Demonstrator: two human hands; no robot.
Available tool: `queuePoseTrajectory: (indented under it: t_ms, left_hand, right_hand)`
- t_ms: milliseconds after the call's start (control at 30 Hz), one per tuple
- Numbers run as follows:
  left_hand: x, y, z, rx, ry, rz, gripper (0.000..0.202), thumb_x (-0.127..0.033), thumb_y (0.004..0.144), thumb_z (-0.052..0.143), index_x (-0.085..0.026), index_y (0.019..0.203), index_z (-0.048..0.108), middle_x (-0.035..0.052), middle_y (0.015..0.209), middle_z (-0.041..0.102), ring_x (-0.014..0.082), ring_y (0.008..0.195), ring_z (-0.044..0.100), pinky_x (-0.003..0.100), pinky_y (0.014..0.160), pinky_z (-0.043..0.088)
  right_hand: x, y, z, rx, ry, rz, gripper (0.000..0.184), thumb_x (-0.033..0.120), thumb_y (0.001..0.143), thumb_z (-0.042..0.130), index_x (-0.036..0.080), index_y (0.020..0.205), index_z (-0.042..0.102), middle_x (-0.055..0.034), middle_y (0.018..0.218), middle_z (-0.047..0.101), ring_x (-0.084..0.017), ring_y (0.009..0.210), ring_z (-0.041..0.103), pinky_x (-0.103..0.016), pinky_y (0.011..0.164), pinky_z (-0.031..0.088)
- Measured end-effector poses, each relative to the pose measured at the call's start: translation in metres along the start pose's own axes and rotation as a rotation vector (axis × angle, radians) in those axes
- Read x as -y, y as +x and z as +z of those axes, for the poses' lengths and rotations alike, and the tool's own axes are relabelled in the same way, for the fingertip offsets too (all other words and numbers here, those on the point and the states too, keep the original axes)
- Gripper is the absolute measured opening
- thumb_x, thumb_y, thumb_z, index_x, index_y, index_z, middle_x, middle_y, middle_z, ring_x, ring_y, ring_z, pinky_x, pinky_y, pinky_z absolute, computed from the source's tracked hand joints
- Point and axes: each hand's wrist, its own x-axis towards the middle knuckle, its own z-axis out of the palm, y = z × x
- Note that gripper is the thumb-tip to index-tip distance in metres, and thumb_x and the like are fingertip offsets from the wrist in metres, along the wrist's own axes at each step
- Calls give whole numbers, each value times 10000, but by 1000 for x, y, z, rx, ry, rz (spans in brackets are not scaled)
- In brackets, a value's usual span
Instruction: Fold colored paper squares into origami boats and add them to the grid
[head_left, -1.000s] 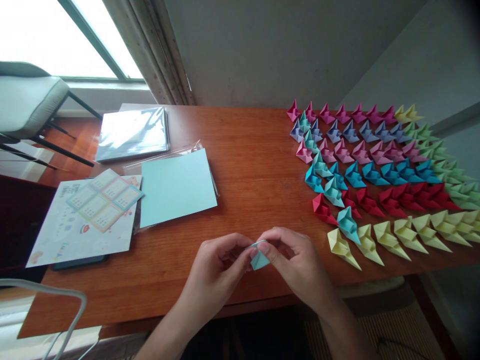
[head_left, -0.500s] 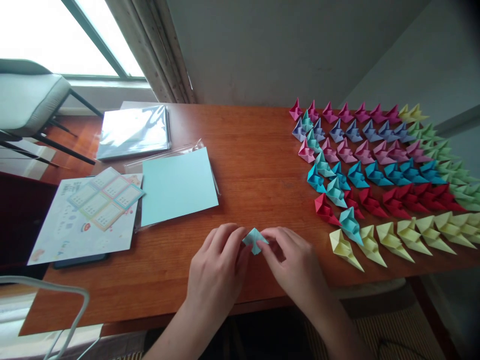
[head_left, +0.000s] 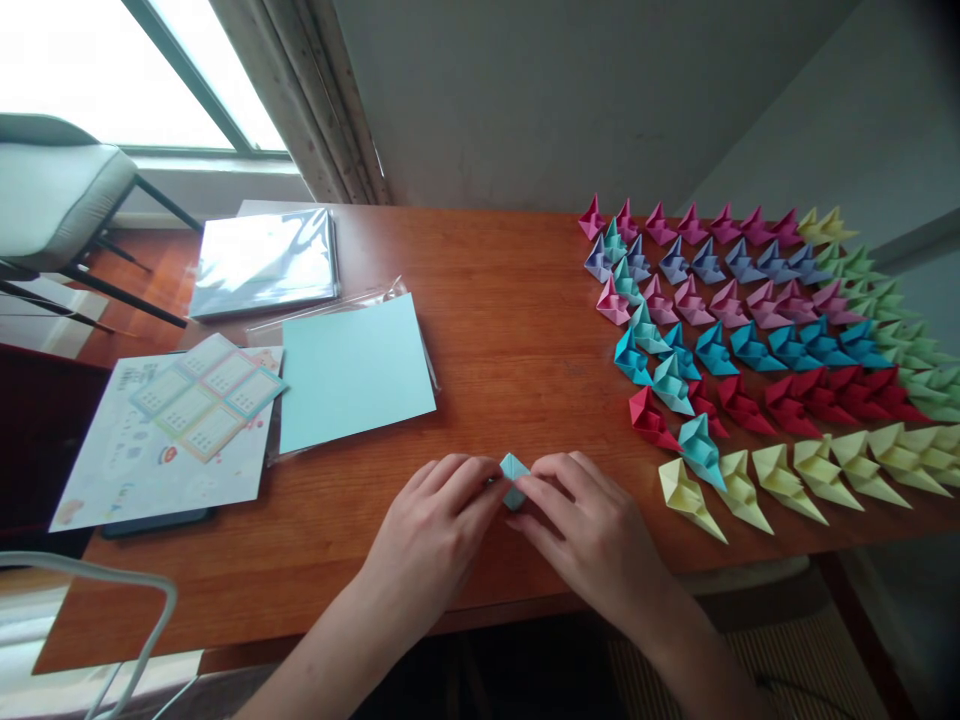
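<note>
A small piece of folded light-aqua paper (head_left: 514,468) is held between both hands near the table's front edge. My left hand (head_left: 439,525) pinches its left side, with the fingertips partly hidden behind one another. On the right side, my right hand (head_left: 592,535) grips it, the index fingertip lying on its face and the thumb below. Parts of the paper are covered by the fingers. Closest to my right hand among the finished pieces stand a pale yellow origami piece (head_left: 684,492) and an aqua origami piece (head_left: 701,450).
Rows of colourful origami pieces (head_left: 750,350) fill the table's right side. Left of centre lies a stack of aqua paper (head_left: 356,375) on a clear wrapper. Beyond it is a plastic-wrapped pack (head_left: 262,262); printed sheets (head_left: 165,450) overlap a dark flat object (head_left: 154,524). A chair (head_left: 64,200) stands by the window.
The folded paper has gone from a wide diamond to a narrower shape. Both hands have shifted their grip on it, and my right index finger now presses its face.
</note>
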Motion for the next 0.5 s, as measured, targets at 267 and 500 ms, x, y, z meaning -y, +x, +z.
queuePoseTrajectory:
  t_ms: [267, 500]
  left_hand:
    - [1, 4, -4, 15, -44, -11, 149, -154, 966, 544, -186, 963, 689, 52, 969, 687, 204, 855, 598, 347, 782, 512]
    - [-1, 5, 1, -45, -9, -40, 160, -159, 981, 531, -193, 944, 683, 34, 899, 677, 183, 798, 578, 319, 727, 483]
  right_hand:
    - [3, 3, -3, 6, 8, -5, 124, 243, 987, 590, 187, 1029, 693, -65, 974, 685, -205, 863, 610, -357, 804, 509]
    - [-3, 4, -4, -1, 39, -14, 147, 237, 999, 567, 198, 1069, 690, -68, 997, 689, -192, 876, 615, -343, 815, 517]
